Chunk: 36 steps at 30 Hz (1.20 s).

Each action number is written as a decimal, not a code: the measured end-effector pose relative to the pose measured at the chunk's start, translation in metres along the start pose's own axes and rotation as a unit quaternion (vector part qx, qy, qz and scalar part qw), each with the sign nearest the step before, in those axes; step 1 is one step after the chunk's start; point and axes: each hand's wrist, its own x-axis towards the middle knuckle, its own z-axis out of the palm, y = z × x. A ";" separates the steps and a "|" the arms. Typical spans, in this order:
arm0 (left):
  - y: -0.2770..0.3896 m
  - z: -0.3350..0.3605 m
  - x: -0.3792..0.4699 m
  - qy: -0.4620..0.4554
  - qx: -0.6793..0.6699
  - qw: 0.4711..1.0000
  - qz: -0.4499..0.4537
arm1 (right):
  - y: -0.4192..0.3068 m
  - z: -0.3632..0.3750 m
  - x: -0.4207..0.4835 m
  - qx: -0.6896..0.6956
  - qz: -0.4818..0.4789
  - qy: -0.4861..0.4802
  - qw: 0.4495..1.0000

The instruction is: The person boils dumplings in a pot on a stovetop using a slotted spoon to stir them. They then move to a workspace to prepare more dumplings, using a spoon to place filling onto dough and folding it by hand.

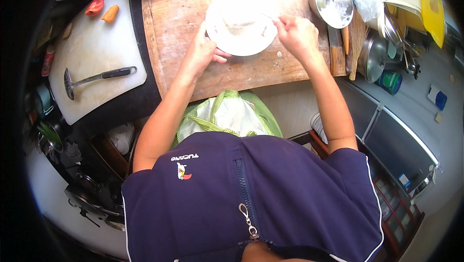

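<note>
A white plate or shallow bowl (250, 46) is over the wooden board (232, 71) before me, its upper part washed out by glare. My left hand (203, 46) grips its left rim, the fingers reaching under the edge. In my right hand (298, 35), held at the right rim, is a thin utensil (267, 16) pointing in over the plate. Its far end is lost in the brightness, so its kind cannot be told. Something pale seems to lie in the plate, but glare hides what it is.
On the left, a white cutting board (98, 51) carries a tomato piece (95, 7), an orange chunk (110, 13) and a black-handled slotted utensil (117, 72). At right are a metal bowl (333, 2), a wooden-handled knife (335, 50), a straw brush (357, 41) and a glass lid (372, 59).
</note>
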 end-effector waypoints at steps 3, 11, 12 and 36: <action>-0.003 0.001 0.002 0.011 -0.014 1.000 0.003 | 0.024 0.016 -0.009 0.032 0.046 -0.005 0.998; -0.002 0.002 0.003 0.025 -0.002 1.000 0.005 | -0.015 0.024 -0.054 0.030 0.057 -0.117 0.991; -0.001 0.002 0.003 0.021 0.000 1.000 0.001 | -0.020 0.021 -0.051 0.042 0.030 -0.111 0.993; 0.001 -0.001 0.000 0.001 -0.025 0.999 -0.027 | -0.013 0.033 -0.053 0.175 0.064 -0.071 0.980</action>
